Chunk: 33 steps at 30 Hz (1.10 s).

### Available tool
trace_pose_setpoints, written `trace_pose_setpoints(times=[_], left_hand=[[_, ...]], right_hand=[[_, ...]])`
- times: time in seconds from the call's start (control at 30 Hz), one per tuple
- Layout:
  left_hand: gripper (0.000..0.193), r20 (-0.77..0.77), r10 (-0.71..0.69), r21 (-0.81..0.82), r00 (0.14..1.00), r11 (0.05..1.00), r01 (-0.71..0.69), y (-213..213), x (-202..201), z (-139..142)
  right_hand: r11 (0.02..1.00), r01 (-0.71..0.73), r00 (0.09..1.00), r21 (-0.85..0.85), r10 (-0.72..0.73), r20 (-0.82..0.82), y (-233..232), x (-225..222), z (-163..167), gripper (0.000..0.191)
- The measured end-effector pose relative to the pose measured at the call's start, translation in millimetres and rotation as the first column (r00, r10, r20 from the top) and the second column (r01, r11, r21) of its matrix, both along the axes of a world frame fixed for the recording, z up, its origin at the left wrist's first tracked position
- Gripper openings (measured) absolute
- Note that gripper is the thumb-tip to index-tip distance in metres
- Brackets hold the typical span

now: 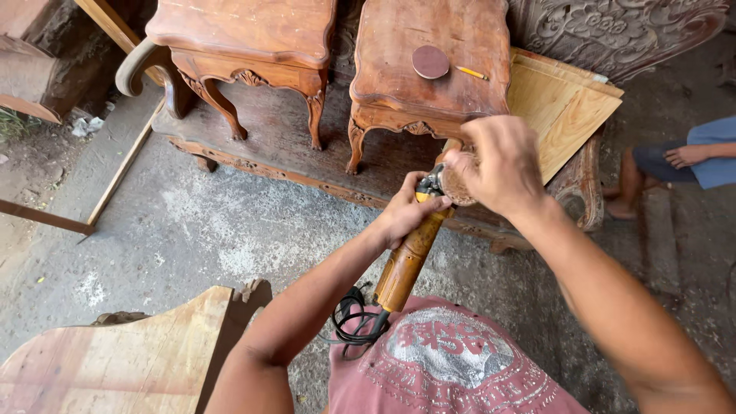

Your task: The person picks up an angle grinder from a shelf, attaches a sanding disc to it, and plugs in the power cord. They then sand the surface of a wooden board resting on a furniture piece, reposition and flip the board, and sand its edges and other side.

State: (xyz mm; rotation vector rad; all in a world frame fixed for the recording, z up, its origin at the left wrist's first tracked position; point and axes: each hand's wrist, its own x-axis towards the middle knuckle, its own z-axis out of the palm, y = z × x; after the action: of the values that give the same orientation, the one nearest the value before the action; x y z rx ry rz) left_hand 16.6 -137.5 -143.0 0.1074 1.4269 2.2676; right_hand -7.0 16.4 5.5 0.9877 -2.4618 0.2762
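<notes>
My left hand (408,208) grips the neck of a yellow-orange angle grinder (410,257) whose body points down toward my lap. My right hand (498,162) covers the grinder's head, with its fingers on a round brown sanding disc (458,186) there. The grinder's black cord (354,314) coils over my red-shirted lap. On the small carved wooden table (399,46) just beyond my hands lie another round brown sanding disc (430,61) and a yellow pencil (472,73).
A second carved wooden table (245,31) stands to the left on a low carved platform (284,138). A pale wooden panel (563,107) leans at right. Another person's leg and hand (675,161) show at far right. A curved wooden board (115,360) lies at lower left.
</notes>
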Motion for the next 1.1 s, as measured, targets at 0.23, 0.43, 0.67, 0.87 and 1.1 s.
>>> trace_pose_setpoints(times=[0.23, 0.43, 0.67, 0.87, 1.1], left_hand=[[0.069, 0.129, -0.003, 0.088, 0.992, 0.996, -0.009, -29, -9, 2], [0.065, 0.167, 0.035, 0.139, 0.985, 0.989, -0.059, -38, -28, 3], [0.062, 0.046, 0.151, 0.154, 0.987, 0.975, -0.157, -42, -82, 8], [0.057, 0.097, 0.266, 0.094, 0.959, 0.957, -0.275, -41, -150, 19], [0.059, 0.008, 0.325, 0.098, 0.946, 0.941, -0.325, -18, -211, 30]], right_hand=[[0.979, -0.137, 0.986, 0.15, 0.12, 0.119, -4, 4, 2, 0.051], [0.999, 0.028, 0.969, 0.019, -0.031, 0.243, -10, -9, 2, 0.058], [0.95, -0.27, 0.963, -0.156, 0.262, -0.067, -21, -69, 5, 0.042], [0.949, 0.011, 0.934, -0.315, 0.103, 0.342, -28, -136, 6, 0.086], [0.856, -0.499, 0.846, 0.138, 0.515, -0.134, -7, -241, 27, 0.067]])
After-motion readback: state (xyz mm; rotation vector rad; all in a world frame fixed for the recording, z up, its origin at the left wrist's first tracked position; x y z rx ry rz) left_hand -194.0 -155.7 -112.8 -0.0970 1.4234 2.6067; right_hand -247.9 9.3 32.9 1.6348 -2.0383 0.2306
